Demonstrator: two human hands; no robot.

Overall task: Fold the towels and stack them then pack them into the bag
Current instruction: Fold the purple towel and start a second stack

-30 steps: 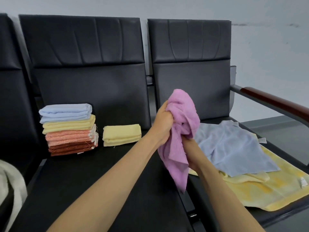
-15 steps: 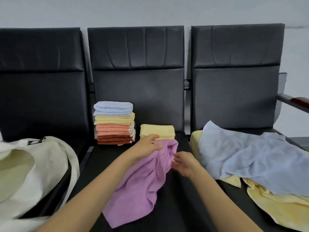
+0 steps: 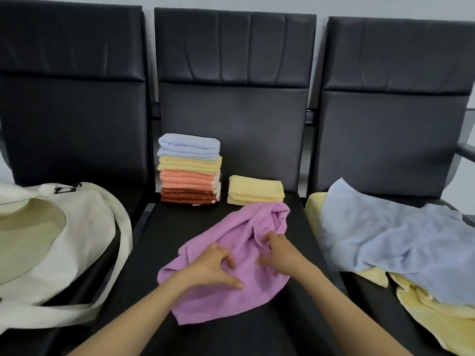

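Observation:
A crumpled pink towel (image 3: 239,235) lies on the middle black seat (image 3: 164,227). My left hand (image 3: 213,267) presses on its near left part with fingers spread. My right hand (image 3: 279,251) pinches a fold near the towel's centre. Behind it a stack of folded towels (image 3: 190,168) stands at the seat's back, blue on top, then yellow, orange and brown. A single folded yellow towel (image 3: 254,190) lies just right of the stack. A cream tote bag (image 3: 64,242) lies open on the left seat.
Loose unfolded towels cover the right seat: a light blue one (image 3: 390,235) on top of yellow ones (image 3: 431,312). Three black chair backs run along the rear. An armrest (image 3: 466,152) shows at the far right edge.
The pink towel went from being held up in both hands to lying on the middle seat. My hands moved nearer along it. The view swung left and the bag came into sight.

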